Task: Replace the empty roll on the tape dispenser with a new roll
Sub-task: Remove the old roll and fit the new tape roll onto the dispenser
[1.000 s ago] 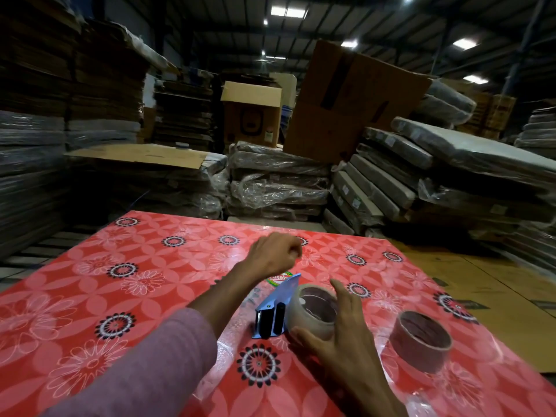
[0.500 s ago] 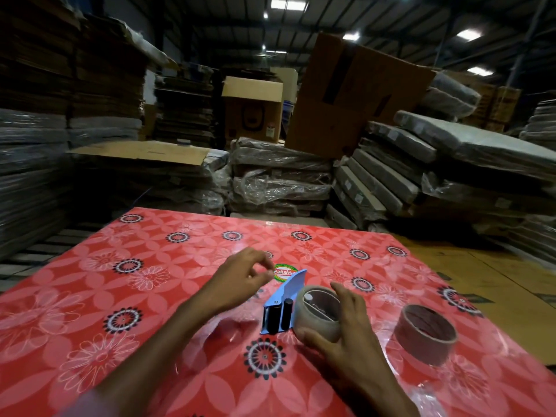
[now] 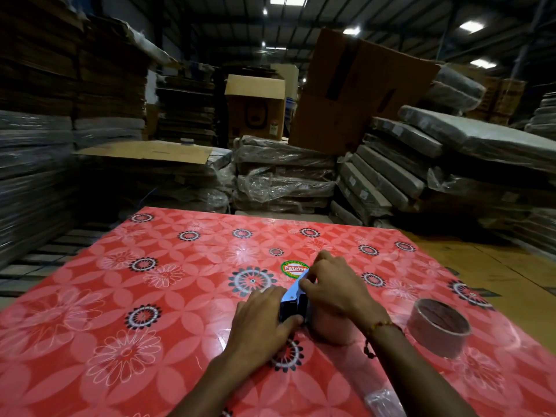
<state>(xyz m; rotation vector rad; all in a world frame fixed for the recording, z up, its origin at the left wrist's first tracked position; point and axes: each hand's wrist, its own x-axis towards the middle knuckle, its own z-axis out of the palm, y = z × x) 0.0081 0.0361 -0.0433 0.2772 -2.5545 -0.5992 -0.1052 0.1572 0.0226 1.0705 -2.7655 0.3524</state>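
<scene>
While both forearms reach in from the near edge, the left hand [image 3: 262, 322] grips the near end of the blue metal tape dispenser [image 3: 293, 297], thumb curled under it. The right hand [image 3: 337, 288] lies over the pale roll of clear tape [image 3: 331, 328] beside the dispenser, its fingers pinching the dispenser's upper blade end. To the right, well apart, sits the empty brown cardboard tape core [image 3: 437, 326]. All rest on the red flower-patterned desk [image 3: 150, 296]. Just beyond the hands, a round green sticker [image 3: 293, 268]; farther back, plastic-wrapped stacks of flat cardboard [image 3: 282, 179].
</scene>
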